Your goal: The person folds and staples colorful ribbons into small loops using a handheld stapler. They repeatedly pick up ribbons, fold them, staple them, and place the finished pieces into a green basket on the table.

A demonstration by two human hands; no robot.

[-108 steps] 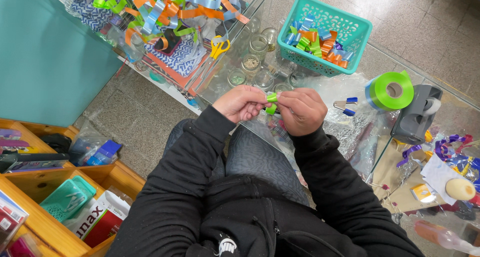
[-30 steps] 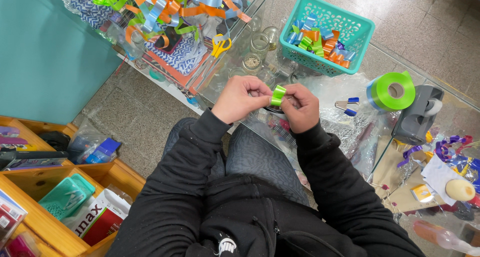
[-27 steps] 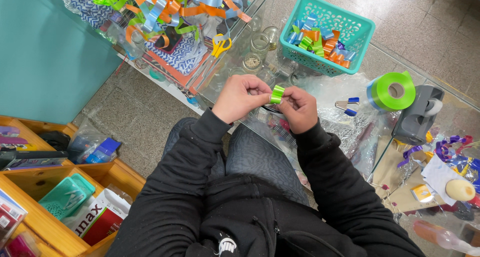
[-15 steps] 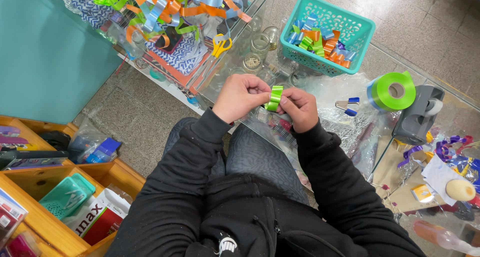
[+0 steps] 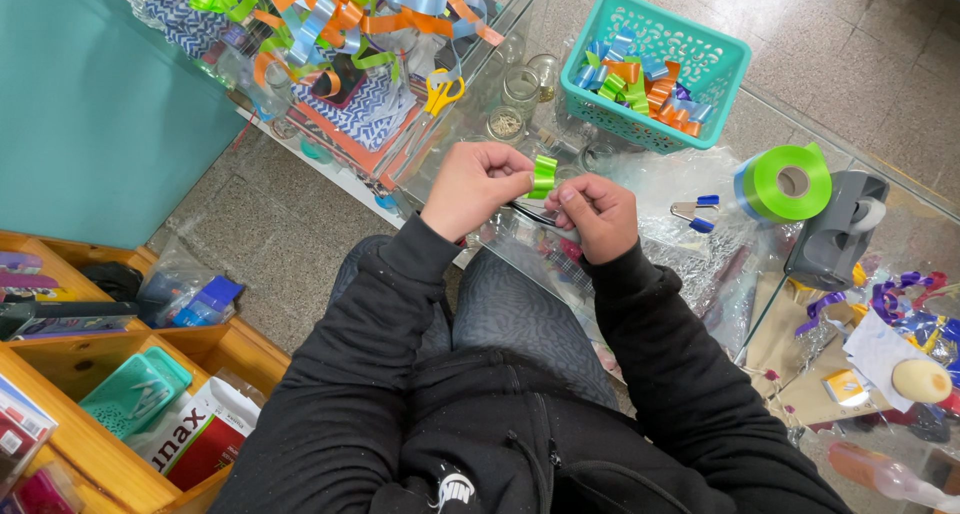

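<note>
Between my two hands, just above the near edge of the glass table (image 5: 905, 209), a short strip of green ribbon (image 5: 543, 176) stands bent into a loop. I have my left hand (image 5: 474, 186) clenched, its fingers (image 5: 522, 174) pinching the ribbon's left side, and my right hand (image 5: 596, 212) curled with its fingertips closed on the lower end. I judge that the two-sided pinch is what keeps the loop from springing flat.

Beyond the ribbon sit small glass jars (image 5: 520, 86), and past them to the right a teal basket (image 5: 652, 66) holds finished loops in orange, blue and green, near enough to drop pieces in. Left of the ribbon and further back lie yellow-handled scissors (image 5: 438, 94) under a heap of curled ribbon (image 5: 335, 14). Well right of the ribbon stands the green ribbon roll (image 5: 786, 181), with a grey tape dispenser (image 5: 836, 232) just beside it.
</note>
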